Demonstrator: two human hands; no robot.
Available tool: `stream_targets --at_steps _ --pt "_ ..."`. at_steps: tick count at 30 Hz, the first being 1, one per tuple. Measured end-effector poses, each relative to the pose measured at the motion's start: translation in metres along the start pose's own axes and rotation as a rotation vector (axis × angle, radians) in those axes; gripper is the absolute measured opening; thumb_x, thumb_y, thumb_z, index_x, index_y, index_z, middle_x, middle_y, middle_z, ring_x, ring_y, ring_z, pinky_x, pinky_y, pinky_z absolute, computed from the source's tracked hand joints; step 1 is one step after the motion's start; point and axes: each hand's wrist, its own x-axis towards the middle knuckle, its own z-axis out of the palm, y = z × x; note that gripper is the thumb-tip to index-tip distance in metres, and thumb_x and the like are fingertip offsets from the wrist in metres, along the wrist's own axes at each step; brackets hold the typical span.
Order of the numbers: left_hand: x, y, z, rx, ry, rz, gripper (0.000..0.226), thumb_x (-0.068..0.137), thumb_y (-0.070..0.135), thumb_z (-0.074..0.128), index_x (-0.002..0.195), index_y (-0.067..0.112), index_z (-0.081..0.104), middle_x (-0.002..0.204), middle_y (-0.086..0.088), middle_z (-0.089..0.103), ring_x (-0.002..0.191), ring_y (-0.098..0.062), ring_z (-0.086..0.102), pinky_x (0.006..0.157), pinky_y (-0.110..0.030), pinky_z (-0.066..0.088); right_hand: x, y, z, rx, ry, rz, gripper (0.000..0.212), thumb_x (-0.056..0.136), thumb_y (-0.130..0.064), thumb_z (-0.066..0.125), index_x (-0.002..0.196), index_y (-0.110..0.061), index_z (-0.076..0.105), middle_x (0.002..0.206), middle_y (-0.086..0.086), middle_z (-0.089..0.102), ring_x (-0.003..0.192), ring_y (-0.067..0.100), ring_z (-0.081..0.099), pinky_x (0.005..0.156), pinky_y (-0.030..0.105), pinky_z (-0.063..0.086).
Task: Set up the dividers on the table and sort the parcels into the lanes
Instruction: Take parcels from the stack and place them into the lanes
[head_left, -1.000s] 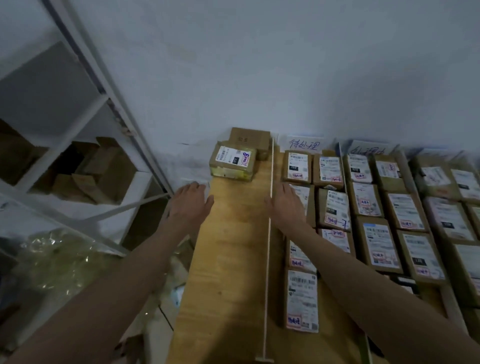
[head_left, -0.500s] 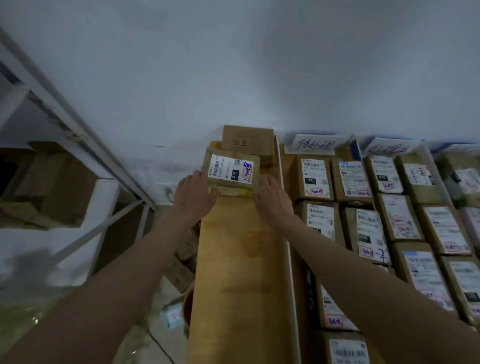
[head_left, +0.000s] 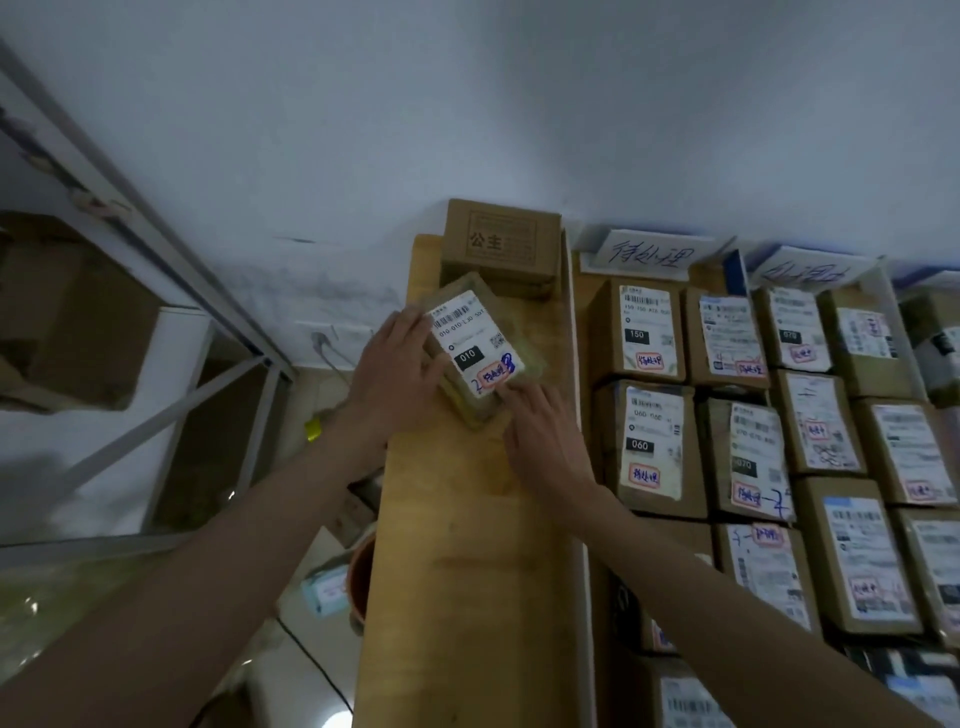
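A small cardboard parcel (head_left: 480, 340) with a white label marked 010 lies skewed in the leftmost lane of the wooden table (head_left: 467, 571). My left hand (head_left: 397, 371) holds its left side, fingers over the top edge. My right hand (head_left: 543, 434) touches its near right corner with its fingertips. Just behind it a brown box (head_left: 501, 244) with printed characters stands against the wall. A thin white divider (head_left: 574, 374) runs along the lane's right side. Beyond the divider, several labelled parcels (head_left: 652, 447) fill the other lanes.
Handwritten paper signs (head_left: 652, 254) stand at the heads of the lanes by the white wall. A metal shelving rack (head_left: 156, 291) with cardboard boxes stands at left. Below the table's left edge lie an orange bucket rim (head_left: 361, 577), a cable and clutter.
Both hands have gone forward from the table's sides to the 010 parcel and taken hold of it. The parcel has turned from square to skewed. The camera moved closer.
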Motion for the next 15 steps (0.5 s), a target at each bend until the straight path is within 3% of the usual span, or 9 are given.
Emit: stream_targets --at_steps 3,5,9,12,15 --pt "-0.008 0.007 0.006 -0.142 -0.004 -0.095 0.077 0.098 0.038 0.056 0.158 0.018 0.011 0.166 -0.002 0.005 0.151 -0.024 0.014 0.117 -0.048 0.028 -0.031 -0.019 0.003 0.037 -0.061 -0.104 0.046 0.096 -0.016 0.051 0.142 -0.016 0.049 0.144 0.002 0.046 0.135 0.021 0.039 0.112 0.040 0.040" --pt "-0.016 0.012 0.011 -0.263 -0.002 -0.238 0.081 0.097 0.037 0.058 0.157 0.015 0.009 0.164 -0.009 0.013 0.147 -0.027 0.025 0.110 -0.047 0.035 -0.035 -0.022 0.003 0.077 -0.030 -0.099 0.039 0.096 -0.015 0.051 0.135 -0.015 0.055 0.139 0.002 0.051 0.128 0.019 0.043 0.107 0.038 0.043" --pt "-0.027 0.012 0.023 -0.378 -0.062 -0.380 0.052 0.098 0.045 0.054 0.133 0.007 0.051 0.132 -0.012 0.059 0.116 -0.028 0.057 0.086 -0.034 0.045 -0.021 -0.013 0.001 0.277 0.055 0.197 0.038 0.095 -0.012 0.049 0.133 -0.011 0.049 0.133 0.005 0.046 0.117 0.019 0.048 0.097 0.038 0.050" --pt "-0.034 0.014 0.028 -0.486 -0.102 -0.441 0.054 0.093 0.054 0.058 0.126 0.011 0.060 0.121 -0.005 0.067 0.107 -0.024 0.063 0.082 -0.033 0.050 -0.019 -0.014 0.001 0.372 -0.017 0.261 0.043 0.097 -0.010 0.049 0.139 -0.012 0.043 0.132 0.005 0.049 0.111 0.020 0.056 0.090 0.035 0.053" --pt "-0.037 0.023 0.028 -0.501 -0.102 -0.488 0.052 0.093 0.049 0.061 0.126 0.010 0.059 0.120 -0.004 0.067 0.107 -0.023 0.063 0.066 -0.023 0.044 -0.026 -0.015 0.000 0.391 -0.028 0.243 0.044 0.096 -0.010 0.051 0.140 -0.012 0.043 0.131 0.006 0.052 0.110 0.022 0.058 0.090 0.037 0.053"
